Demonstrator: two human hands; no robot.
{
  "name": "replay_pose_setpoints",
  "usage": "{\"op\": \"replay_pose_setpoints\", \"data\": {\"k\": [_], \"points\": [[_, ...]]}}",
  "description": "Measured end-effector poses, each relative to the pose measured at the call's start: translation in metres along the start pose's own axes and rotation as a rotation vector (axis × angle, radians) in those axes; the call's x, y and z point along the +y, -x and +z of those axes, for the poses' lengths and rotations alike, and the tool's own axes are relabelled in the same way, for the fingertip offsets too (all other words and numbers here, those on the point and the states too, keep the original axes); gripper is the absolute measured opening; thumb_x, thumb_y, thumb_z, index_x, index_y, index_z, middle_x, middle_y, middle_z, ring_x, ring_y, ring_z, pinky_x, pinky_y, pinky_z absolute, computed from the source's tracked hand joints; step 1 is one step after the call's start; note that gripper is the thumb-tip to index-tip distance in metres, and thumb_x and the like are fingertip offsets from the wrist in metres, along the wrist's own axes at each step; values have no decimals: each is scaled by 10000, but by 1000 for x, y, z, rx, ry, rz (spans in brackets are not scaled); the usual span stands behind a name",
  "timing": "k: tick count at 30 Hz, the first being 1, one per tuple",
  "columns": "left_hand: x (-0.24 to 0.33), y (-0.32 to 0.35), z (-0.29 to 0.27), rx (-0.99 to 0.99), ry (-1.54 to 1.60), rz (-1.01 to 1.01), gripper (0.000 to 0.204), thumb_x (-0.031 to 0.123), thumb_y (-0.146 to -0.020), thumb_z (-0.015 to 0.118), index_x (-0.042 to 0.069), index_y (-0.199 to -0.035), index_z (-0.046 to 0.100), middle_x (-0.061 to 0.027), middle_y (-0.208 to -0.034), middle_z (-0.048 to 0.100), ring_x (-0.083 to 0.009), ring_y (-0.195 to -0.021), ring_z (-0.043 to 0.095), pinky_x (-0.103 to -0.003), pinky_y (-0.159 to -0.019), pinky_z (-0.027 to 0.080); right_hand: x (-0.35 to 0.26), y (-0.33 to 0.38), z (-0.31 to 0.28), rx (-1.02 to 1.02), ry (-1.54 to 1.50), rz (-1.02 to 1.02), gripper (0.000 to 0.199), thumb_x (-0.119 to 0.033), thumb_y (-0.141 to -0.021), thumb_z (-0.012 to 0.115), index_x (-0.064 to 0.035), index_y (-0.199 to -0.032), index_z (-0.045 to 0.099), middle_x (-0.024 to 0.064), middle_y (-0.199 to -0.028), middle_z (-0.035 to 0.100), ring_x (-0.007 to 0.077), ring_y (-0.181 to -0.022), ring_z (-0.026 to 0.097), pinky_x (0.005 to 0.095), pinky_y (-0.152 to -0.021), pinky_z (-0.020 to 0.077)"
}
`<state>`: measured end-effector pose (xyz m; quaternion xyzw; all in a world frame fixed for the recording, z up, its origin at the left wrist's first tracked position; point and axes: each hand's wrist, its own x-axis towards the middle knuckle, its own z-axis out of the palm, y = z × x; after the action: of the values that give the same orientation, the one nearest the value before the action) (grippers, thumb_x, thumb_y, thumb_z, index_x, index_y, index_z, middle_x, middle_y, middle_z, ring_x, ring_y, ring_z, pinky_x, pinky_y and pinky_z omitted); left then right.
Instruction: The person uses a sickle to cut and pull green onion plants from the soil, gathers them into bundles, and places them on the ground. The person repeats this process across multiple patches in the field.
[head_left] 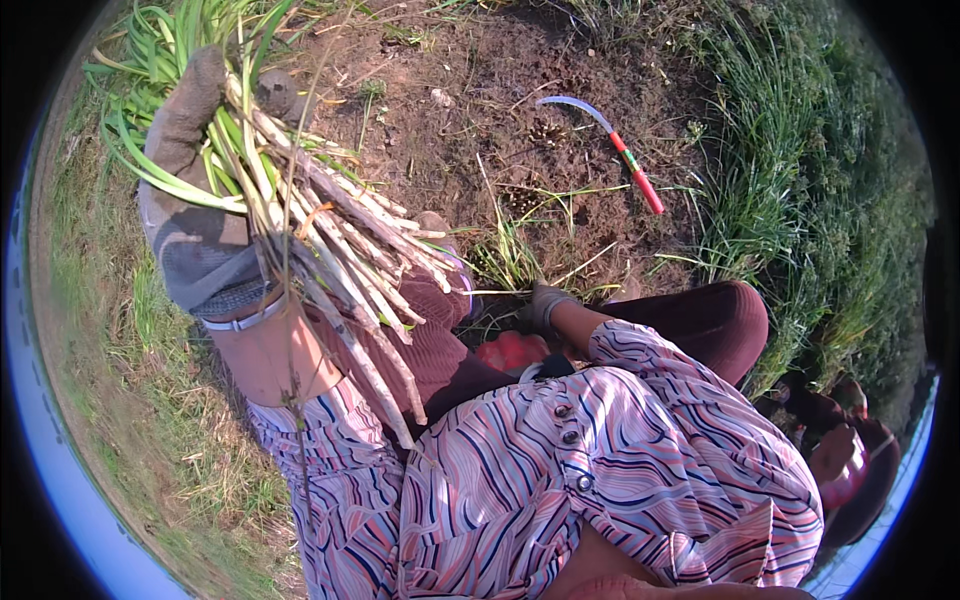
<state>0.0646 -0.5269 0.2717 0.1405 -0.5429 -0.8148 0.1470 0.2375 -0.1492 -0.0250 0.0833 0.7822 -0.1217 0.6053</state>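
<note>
While my left hand (178,135) clasps the bundle of stalks (350,205) above my thigh (440,320) (right hand (545,303): can't tell its grip), some could slip out if I loosen unevenly.

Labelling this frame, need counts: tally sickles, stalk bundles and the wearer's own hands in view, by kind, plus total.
Sickle: 1, red handle, on the ground
Bundle of stalks: 1
Wearer's hands: 2, left hand gripping the bundle, right hand partly in view
Total: 4
</note>
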Motion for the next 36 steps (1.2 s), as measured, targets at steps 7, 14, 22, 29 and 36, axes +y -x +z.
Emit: {"op": "replay_pose_setpoints", "data": {"k": [7,14,22,29,36], "points": [[-7,-4,17,-31,40,-30,186,96,-967,790,-15,-1111,747,-111,-888,750,-237,-683,727,-344,-615,596,38,-76,21,78,486,-354,348,-359,-906,741,-37,-1002,830,215,-1031,813,358,-1014,805,475,-861,639],[1,4,9,-13,79,-17,183,78,-962,786,-21,-1111,745,-117,-889,750,-243,-685,727,-348,-619,600,-2,17,-230,534,-1252,-289,219,-271,-1032,688,-79,-959,612,94,-715,636,238,-529,624,407,-488,563],[-39,-15,37,281,340,-106,168,-41,-902,743,-72,-1066,737,-151,-893,742,-283,-705,735,-385,-645,620,-179,336,-349,853,-766,-1195,281,-284,-1047,657,-73,-1231,643,120,-935,730,278,-773,722,422,-657,615],[-72,7,96,-37,71,-201,299,126,-831,873,14,-1087,766,-119,-958,764,-268,-835,698,-409,-811,535,-393,416,-114,761,672,-1659,482,-218,-1042,640,-56,-1492,582,167,-1159,780,355,-1031,778,495,-835,632],[-52,23,107,-316,-572,-122,324,245,-841,892,0,-1032,801,-114,-891,794,-250,-802,754,-426,-762,572,-292,338,-83,712,817,-1741,725,-207,-943,733,-116,-1610,464,115,-953,786,365,-871,791,510,-675,605]]}}
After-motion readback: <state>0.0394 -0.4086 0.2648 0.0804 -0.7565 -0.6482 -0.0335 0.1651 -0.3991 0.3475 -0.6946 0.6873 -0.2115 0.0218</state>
